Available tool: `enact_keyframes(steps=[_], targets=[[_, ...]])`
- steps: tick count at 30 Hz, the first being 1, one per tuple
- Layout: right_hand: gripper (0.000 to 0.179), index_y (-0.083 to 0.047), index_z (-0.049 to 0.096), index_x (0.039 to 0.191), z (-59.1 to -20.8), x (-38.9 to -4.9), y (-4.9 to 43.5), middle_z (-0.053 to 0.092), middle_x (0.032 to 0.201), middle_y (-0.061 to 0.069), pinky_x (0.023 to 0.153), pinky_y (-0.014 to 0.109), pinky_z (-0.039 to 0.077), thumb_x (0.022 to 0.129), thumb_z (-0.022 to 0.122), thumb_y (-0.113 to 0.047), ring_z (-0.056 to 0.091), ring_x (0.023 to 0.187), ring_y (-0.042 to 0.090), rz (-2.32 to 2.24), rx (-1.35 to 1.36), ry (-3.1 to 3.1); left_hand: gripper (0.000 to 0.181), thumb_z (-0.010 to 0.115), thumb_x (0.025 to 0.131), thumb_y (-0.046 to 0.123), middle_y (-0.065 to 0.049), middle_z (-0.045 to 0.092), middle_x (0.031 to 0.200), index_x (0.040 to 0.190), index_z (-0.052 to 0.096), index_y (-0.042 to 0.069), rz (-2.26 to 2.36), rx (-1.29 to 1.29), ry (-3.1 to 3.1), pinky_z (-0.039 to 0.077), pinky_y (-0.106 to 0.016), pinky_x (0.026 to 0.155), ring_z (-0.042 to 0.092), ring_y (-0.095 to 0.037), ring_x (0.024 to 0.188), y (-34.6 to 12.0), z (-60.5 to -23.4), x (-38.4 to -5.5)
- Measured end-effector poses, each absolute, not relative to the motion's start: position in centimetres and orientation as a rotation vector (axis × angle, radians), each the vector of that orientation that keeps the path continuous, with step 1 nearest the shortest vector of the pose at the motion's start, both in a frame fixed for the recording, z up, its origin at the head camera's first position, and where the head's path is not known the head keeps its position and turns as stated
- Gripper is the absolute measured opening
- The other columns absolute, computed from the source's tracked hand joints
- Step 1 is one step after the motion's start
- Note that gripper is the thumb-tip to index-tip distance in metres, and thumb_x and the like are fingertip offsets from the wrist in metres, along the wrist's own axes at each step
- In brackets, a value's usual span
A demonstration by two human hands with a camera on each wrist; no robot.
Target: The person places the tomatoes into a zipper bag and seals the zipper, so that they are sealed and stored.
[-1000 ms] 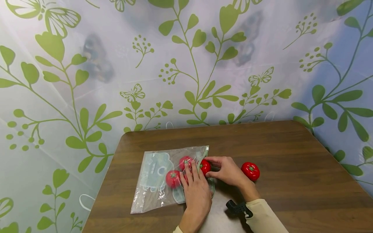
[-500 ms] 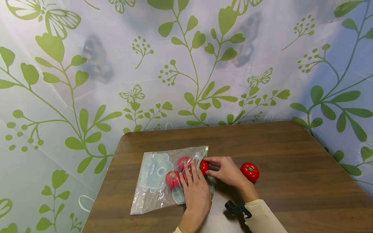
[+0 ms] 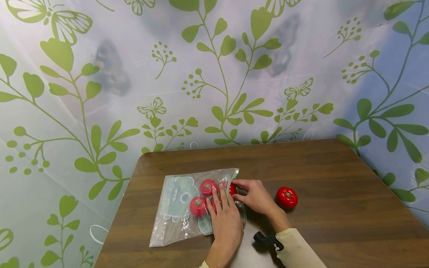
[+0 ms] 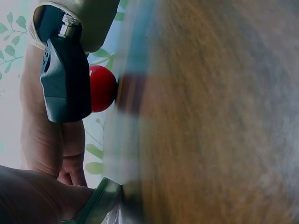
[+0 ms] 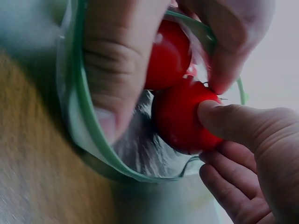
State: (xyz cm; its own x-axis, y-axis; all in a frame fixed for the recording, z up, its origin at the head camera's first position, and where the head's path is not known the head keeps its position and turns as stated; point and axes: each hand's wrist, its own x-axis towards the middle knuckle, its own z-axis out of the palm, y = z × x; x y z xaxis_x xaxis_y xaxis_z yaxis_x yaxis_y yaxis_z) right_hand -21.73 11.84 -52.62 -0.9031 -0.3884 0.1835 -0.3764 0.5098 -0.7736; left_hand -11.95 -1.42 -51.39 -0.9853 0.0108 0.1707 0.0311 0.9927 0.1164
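Note:
On the table lies a clear zip bag with a green-edged mouth and several glossy red tomatoes inside. My left hand rests over the bag near its mouth; the right wrist view shows its thumb inside the rim. My right hand pinches a tomato between thumb and fingers at the bag's opening, against another tomato within. In the head view, the bag edge partly covers the held tomato. Right of my right hand sits one loose tomato.
Brown wooden table extends to the right and behind the bag. A patterned curtain hangs at its back and sides. A black camera mount is strapped to my right wrist.
My right hand has shifted slightly left, pushing its tomato farther into the bag's mouth. One tomato inside has moved left. My left hand has hardly moved.

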Motion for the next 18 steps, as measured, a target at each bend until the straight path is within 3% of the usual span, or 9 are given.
enact_keyframes(steps=[9, 18], targets=[[0.047, -0.002, 0.076, 0.135, -53.3, -21.7, 10.5, 0.077, 0.135, 0.018, 0.104, 0.055, 0.060, 0.090, 0.089, -0.007, 0.078, 0.121, 0.036, -1.395, -0.656, 2.803, 0.094, 0.095, 0.081, 0.038, -0.022, 0.034, 0.177, 0.157, 0.055, -0.001, -0.160, -0.040, -2.943, 0.029, -0.070, 0.129, 0.033, -0.047, 0.163, -1.5, -51.6, -11.8], [0.036, -0.012, 0.081, 0.127, -53.9, -21.6, 9.7, 0.082, 0.123, 0.009, 0.102, 0.051, 0.062, 0.091, 0.087, -0.008, 0.080, 0.116, 0.028, -1.485, -0.765, 2.795, 0.090, 0.093, 0.083, 0.036, -0.020, 0.039, 0.175, 0.156, 0.057, 0.000, -0.124, -0.040, -2.912, 0.033, -0.068, 0.128, 0.038, -0.045, 0.161, -1.4, -51.9, -11.6]])
